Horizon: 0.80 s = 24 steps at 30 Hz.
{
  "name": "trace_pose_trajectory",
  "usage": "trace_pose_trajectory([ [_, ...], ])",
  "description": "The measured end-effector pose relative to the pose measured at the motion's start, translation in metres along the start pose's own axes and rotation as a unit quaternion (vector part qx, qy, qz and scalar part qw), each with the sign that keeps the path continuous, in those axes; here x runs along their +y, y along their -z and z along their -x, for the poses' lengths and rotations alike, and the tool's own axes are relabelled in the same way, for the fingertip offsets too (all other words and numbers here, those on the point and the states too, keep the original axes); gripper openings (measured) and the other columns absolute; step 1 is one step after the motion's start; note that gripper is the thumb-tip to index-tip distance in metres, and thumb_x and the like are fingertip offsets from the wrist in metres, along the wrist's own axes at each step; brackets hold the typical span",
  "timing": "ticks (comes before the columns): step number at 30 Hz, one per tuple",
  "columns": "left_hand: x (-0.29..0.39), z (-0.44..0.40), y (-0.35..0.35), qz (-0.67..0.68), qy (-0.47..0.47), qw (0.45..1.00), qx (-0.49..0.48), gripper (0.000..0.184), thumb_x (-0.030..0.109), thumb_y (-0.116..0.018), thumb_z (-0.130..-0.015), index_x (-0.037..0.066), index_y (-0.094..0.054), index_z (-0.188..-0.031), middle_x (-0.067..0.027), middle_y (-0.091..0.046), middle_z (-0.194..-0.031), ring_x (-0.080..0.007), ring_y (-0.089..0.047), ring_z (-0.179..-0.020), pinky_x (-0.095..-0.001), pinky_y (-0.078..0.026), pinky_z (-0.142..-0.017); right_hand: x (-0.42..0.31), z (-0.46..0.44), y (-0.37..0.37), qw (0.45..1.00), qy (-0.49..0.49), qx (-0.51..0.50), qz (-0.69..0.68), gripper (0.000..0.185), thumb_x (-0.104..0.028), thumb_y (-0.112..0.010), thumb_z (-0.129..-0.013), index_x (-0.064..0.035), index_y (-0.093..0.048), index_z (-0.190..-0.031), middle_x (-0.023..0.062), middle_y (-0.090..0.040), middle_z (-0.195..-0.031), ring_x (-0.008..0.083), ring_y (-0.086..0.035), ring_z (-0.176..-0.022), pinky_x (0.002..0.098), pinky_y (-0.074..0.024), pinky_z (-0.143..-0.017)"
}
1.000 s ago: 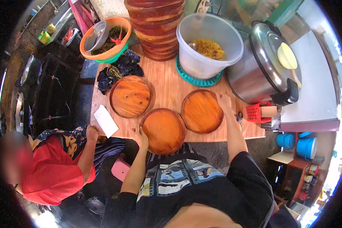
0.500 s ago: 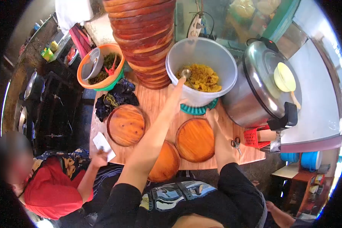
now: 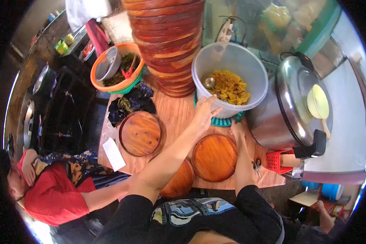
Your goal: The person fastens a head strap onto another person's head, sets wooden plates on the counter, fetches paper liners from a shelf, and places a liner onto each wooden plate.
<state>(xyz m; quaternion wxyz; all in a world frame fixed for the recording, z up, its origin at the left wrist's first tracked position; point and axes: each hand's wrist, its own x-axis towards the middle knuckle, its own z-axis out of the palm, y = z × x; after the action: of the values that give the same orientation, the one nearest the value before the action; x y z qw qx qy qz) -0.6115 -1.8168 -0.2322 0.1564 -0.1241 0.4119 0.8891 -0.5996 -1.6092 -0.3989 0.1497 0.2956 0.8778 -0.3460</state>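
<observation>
My left hand (image 3: 205, 110) is at the near left wall of the translucent plastic tub (image 3: 258, 91), fingers spread, holding nothing. Inside the tub a metal ladle (image 3: 210, 82) rests against yellow-brown food (image 3: 231, 86); its handle is largely hidden. Under the tub shows a green plastic basket (image 3: 221, 121). At its near right edge, my right hand (image 3: 237, 127) grips the rim, most of its fingers out of sight. Closest to my forearms lie round wooden plates: one (image 3: 214, 157) between the arms, one (image 3: 178, 181) partly under my left forearm, another (image 3: 140, 133) farther left.
A tall stack of wooden plates (image 3: 164, 44) stands behind. Left are an orange basin (image 3: 96, 75) and black plastic bag (image 3: 130, 105). Right are a steel rice cooker (image 3: 286, 118), scissors (image 3: 256, 166) and red basket (image 3: 273, 162). A person in red (image 3: 57, 199) reaches behind my left arm; white paper (image 3: 114, 154) lies nearby.
My left hand has let go of the ladle and opened lower, outside the tub. The person in red has left the paper and stretched an arm rightward. The whole view has shifted slightly.
</observation>
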Motion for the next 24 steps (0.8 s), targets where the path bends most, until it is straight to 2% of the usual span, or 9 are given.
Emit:
trace_pose_trajectory([
  [7, -0.008, 0.006, 0.043, 0.007, 0.017, 0.997, -0.079, 0.021, 0.015, -0.057, -0.088, 0.007, -0.049, -0.106, -0.0058, -0.052, -0.110, -0.0200, -0.049, -0.112, -0.0432, -0.040, -0.103, 0.025, -0.044, -0.041, 0.992, 0.023, 0.083, 0.091, 0.050, -0.033, -0.042, -0.093, 0.0042, -0.065, -0.069, 0.0132, -0.064, -0.058, 0.0251, -0.062, -0.050, 0.0372, -0.0499, -0.052],
  [8, -0.005, 0.011, 0.055, -0.032, 0.003, 0.996, -0.088, 0.023, 0.016, -0.058, -0.088, 0.008, -0.050, -0.108, -0.0055, -0.053, -0.112, -0.0190, -0.048, -0.115, -0.0430, -0.039, -0.103, 0.063, -0.063, -0.046, 0.956, 0.240, 0.100, 0.134, 0.054, -0.038, -0.041, -0.095, 0.0045, -0.065, -0.072, 0.0143, -0.065, -0.061, 0.0259, -0.061, -0.050, 0.0375, -0.0499, -0.051],
  [9, -0.002, 0.016, 0.068, -0.073, -0.010, 0.992, -0.098, 0.025, 0.017, -0.058, -0.088, 0.009, -0.050, -0.110, -0.0051, -0.054, -0.115, -0.0180, -0.047, -0.117, -0.0428, -0.037, -0.104, 0.062, -0.063, -0.047, 0.955, 0.244, 0.094, 0.137, 0.054, -0.038, -0.041, -0.095, 0.0045, -0.065, -0.072, 0.0143, -0.065, -0.061, 0.0259, -0.061, -0.050, 0.0375, -0.0499, -0.051],
  [13, 0.001, 0.034, 0.188, -0.142, -0.075, 0.987, -0.031, 0.036, 0.012, -0.059, -0.087, 0.006, -0.049, -0.120, -0.0087, -0.055, -0.122, -0.0185, -0.058, -0.107, -0.0327, -0.048, -0.088, 0.032, -0.023, -0.021, 0.997, 0.057, 0.010, -0.044, 0.052, -0.038, -0.038, -0.095, 0.0017, -0.064, -0.076, 0.0177, -0.066, -0.069, 0.0324, -0.062, -0.057, 0.0444, -0.0505, -0.059],
  [15, 0.012, 0.050, 0.255, -0.283, -0.095, 0.949, 0.101, 0.036, 0.008, -0.060, -0.084, 0.005, -0.051, -0.119, -0.0099, -0.060, -0.112, -0.0192, -0.059, -0.104, -0.0304, -0.051, -0.079, 0.029, 0.023, -0.011, 0.919, 0.236, 0.185, 0.255, 0.043, -0.035, -0.042, -0.093, 0.0007, -0.063, -0.084, 0.0207, -0.066, -0.079, 0.0353, -0.063, -0.067, 0.0465, -0.0499, -0.064],
  [16, 0.049, 0.105, 0.216, -0.327, -0.145, 0.905, 0.231, 0.017, 0.010, -0.064, -0.081, 0.001, -0.063, -0.096, -0.0096, -0.066, -0.089, -0.0180, -0.062, -0.079, -0.0295, -0.048, -0.067, 0.024, 0.042, -0.006, 0.919, 0.238, 0.184, 0.256, 0.043, -0.035, -0.042, -0.093, 0.0007, -0.063, -0.084, 0.0207, -0.066, -0.079, 0.0353, -0.063, -0.067, 0.0465, -0.0499, -0.064],
  [18, 0.044, 0.107, 0.312, -0.493, -0.204, 0.781, 0.324, 0.019, 0.013, -0.066, -0.078, 0.001, -0.062, -0.092, -0.0131, -0.066, -0.086, -0.0219, -0.063, -0.080, -0.0329, -0.049, -0.071, 0.012, 0.077, -0.006, 0.942, 0.240, 0.144, 0.187, 0.032, -0.028, -0.049, -0.090, 0.0014, -0.062, -0.090, 0.0234, -0.064, -0.088, 0.0385, -0.062, -0.082, 0.0478, -0.0490, -0.072],
  [20, 0.050, 0.123, 0.362, -0.639, -0.082, 0.657, 0.392, 0.050, 0.015, -0.066, -0.074, 0.003, -0.045, -0.118, -0.0195, -0.056, -0.106, -0.0360, -0.058, -0.094, -0.0445, -0.049, -0.081, -0.013, 0.101, -0.027, 0.935, 0.312, 0.113, 0.126, 0.028, -0.025, -0.053, -0.088, 0.0016, -0.061, -0.091, 0.0241, -0.063, -0.092, 0.0392, -0.061, -0.085, 0.0474, -0.0490, -0.074],
  [24, 0.029, 0.135, 0.389, -0.656, 0.014, 0.583, 0.480, 0.061, 0.018, -0.064, -0.072, -0.003, -0.035, -0.122, -0.0295, -0.048, -0.114, -0.0433, -0.054, -0.099, -0.0487, -0.047, -0.084, -0.110, 0.137, -0.097, 0.860, 0.509, 0.025, 0.025, 0.033, -0.023, -0.062, -0.083, -0.0006, -0.057, -0.106, 0.0217, -0.061, -0.100, 0.0384, -0.057, -0.098, 0.0460, -0.0464, -0.083],
])
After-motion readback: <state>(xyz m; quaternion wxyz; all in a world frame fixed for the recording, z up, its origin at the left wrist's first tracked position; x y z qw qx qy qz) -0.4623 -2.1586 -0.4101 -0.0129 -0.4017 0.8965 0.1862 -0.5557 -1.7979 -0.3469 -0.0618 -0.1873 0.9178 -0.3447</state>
